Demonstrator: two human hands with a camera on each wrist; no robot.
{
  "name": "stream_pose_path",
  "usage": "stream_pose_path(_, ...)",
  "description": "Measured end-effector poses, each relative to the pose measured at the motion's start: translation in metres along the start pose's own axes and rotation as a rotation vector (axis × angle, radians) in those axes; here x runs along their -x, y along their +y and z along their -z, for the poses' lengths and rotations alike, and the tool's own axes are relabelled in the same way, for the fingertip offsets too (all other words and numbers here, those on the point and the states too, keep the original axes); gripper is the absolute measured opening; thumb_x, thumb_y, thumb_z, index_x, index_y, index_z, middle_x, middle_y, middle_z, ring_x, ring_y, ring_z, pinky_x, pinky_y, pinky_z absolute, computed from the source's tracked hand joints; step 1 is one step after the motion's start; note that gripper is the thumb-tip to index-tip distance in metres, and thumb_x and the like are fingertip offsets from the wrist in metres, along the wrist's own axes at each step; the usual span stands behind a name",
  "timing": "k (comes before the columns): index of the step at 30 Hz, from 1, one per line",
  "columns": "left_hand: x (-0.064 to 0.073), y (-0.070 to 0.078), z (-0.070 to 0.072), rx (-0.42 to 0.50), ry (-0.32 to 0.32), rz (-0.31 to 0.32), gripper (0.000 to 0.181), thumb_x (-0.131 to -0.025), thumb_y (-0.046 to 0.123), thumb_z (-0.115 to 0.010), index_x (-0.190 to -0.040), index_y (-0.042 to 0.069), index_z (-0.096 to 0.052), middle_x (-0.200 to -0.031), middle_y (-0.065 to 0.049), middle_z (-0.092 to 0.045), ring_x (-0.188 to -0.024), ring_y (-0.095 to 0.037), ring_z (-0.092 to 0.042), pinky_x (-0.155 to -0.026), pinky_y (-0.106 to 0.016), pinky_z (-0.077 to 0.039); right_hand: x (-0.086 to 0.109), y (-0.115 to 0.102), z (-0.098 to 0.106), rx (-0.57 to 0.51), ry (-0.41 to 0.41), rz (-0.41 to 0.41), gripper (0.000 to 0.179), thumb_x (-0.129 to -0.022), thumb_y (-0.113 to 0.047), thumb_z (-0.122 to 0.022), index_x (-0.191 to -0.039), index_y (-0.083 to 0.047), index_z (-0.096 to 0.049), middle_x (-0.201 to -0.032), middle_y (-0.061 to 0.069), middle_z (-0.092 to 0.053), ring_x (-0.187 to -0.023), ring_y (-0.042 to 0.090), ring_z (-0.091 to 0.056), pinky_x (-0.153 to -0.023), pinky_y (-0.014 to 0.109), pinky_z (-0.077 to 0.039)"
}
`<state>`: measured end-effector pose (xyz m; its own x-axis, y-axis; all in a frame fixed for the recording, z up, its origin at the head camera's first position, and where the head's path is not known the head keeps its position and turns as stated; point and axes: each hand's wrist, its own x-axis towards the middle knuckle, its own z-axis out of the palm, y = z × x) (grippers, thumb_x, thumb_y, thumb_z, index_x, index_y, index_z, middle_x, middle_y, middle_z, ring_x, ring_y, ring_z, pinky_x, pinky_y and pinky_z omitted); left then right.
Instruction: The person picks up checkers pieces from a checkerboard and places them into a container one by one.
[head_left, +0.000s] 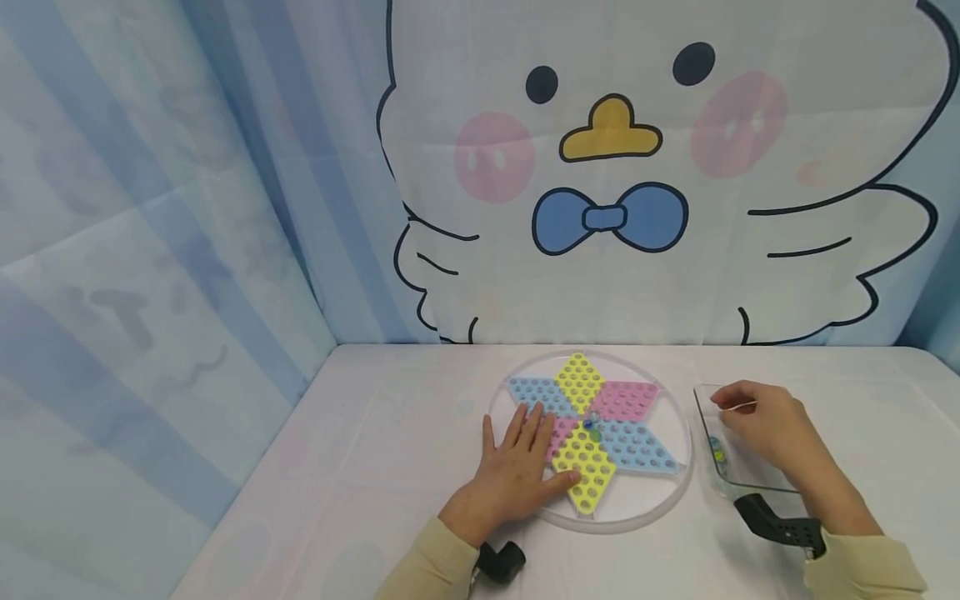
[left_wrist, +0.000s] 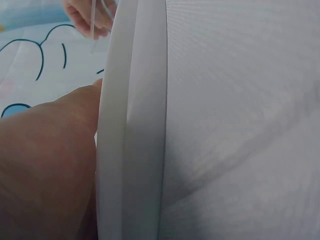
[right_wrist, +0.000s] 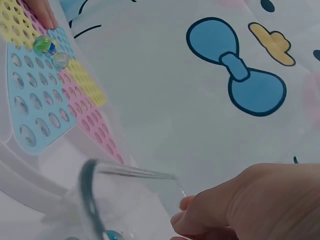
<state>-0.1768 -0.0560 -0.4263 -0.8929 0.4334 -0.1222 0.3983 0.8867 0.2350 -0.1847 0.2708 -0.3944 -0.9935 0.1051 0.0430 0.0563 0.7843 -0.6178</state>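
A round white Chinese checkers board (head_left: 660, 504) lies on the table, its star made of yellow, pink and blue perforated sections. My left hand (head_left: 517, 471) rests flat on the board's left side with fingers spread, covering part of the pink and blue sections. Near the star's centre sit a green marble (right_wrist: 42, 44), a clear marble (right_wrist: 60, 61) and a blue marble (head_left: 588, 425). To the right, my right hand (head_left: 768, 421) pinches the far rim of a clear glass container (head_left: 757, 486). Marbles (head_left: 717, 454) lie along the container's left side.
The white-covered table (head_left: 360, 467) extends around the board, with a printed curtain (head_left: 615, 292) hanging behind its far edge. Black wrist straps (head_left: 783, 527) are worn on both arms.
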Motion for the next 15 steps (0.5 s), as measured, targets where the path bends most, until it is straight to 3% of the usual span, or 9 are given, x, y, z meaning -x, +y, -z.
stream_pose_path(15,-0.001,0.0,-0.001,-0.003,0.006,0.001,0.091,-0.093,0.075,-0.034,-0.161,0.018,-0.012,-0.169,-0.002,-0.004,-0.157,-0.023,0.002,-0.118,-0.067,0.003,0.004,-0.017,0.002,-0.071,0.145,0.139,0.025,-0.096,-0.01,-0.059,-0.118,0.001,-0.063,-0.114,0.026,-0.065,-0.105,0.042,-0.059,-0.08,0.054,-0.055)
